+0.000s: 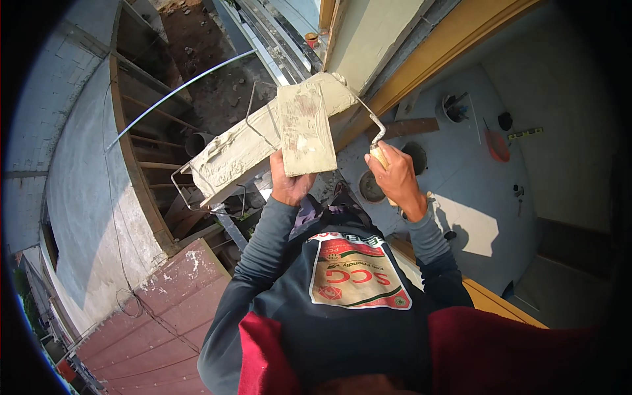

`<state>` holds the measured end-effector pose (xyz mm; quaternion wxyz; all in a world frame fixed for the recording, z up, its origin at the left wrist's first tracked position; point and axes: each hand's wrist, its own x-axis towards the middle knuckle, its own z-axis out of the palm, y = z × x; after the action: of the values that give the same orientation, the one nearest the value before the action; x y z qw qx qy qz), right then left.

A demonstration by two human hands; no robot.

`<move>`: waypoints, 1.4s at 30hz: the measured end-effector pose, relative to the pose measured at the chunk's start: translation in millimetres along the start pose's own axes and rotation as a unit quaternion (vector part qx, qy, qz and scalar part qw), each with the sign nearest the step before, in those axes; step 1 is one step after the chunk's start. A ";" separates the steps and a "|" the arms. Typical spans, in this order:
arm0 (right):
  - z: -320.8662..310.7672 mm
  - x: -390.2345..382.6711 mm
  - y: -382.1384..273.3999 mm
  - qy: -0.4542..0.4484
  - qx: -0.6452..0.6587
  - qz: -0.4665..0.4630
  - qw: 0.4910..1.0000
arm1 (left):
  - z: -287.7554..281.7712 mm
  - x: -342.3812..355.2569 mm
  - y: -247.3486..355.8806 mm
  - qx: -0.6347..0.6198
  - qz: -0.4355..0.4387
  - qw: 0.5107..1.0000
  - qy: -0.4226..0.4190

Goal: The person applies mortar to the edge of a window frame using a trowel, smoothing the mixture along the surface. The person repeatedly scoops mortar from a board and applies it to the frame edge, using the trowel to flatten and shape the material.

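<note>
My left hand is closed at the lower end of a flat rectangular plastering float, its face smeared with pale mortar; any handle is hidden behind the board. My right hand grips the wooden handle of a trowel with a bent metal neck. The trowel's neck reaches up and left toward the far end of a long mortar-covered ledge; its blade is hard to make out against the mortar. The float lies across this ledge in view, and whether they touch I cannot tell. Bent wire loops stand around the ledge.
On the right, beyond a yellow-brown frame, a floor lies below with buckets, a red basin and a spirit level. A pale blue pipe crosses at left, above a grey wall. Reddish roofing sheets lie lower left.
</note>
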<state>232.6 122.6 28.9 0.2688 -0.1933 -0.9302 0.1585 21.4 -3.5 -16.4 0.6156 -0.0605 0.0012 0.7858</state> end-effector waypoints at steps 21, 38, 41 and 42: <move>-26.0 60.6 -60.2 0.042 0.116 0.341 0.932 | -16.3 -44.5 15.4 0.019 -0.010 0.999 -0.029; -8.7 56.9 -29.2 -0.072 0.097 0.377 0.919 | -11.4 -50.2 21.5 0.176 0.019 0.984 -0.001; -23.9 67.8 -49.0 -0.024 0.111 0.386 0.916 | -12.3 -49.3 23.1 0.166 0.009 0.985 0.054; -27.8 68.2 -56.7 0.019 0.119 0.386 0.915 | -14.2 -49.5 23.4 0.088 0.001 0.995 0.041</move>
<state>179.3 108.6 103.8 0.2259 -0.5066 -0.7524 0.3552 11.7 -58.1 -27.5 0.6174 -0.0381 0.0958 0.7799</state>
